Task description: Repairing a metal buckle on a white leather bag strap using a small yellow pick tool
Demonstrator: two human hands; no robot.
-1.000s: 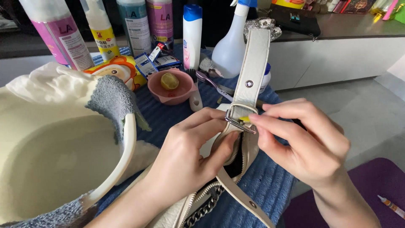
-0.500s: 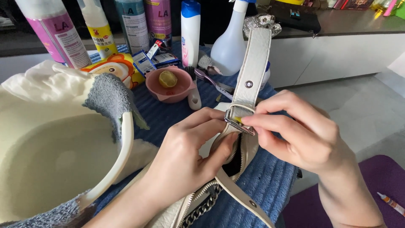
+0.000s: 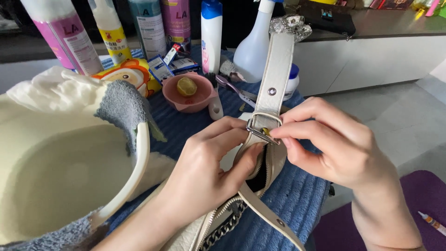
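Observation:
A cream leather bag strap (image 3: 277,76) runs up from a metal buckle (image 3: 263,127) toward a silver ornament at the top. My left hand (image 3: 209,169) grips the strap and the open zipped bag (image 3: 241,204) just below the buckle. My right hand (image 3: 332,142) pinches the buckle with thumb and forefinger from the right. A dark chain hangs by the zipper at the bottom.
A large cream basin (image 3: 65,176) with a grey towel (image 3: 121,109) fills the left. Behind stand several bottles (image 3: 211,32), a spray bottle (image 3: 254,46), a pink bowl holding a lemon half (image 3: 187,93) and a small brush. A blue mat (image 3: 288,204) covers the table.
The view has shifted slightly. Both hands stay on the buckle, with the right fingers pressing a little closer onto it.

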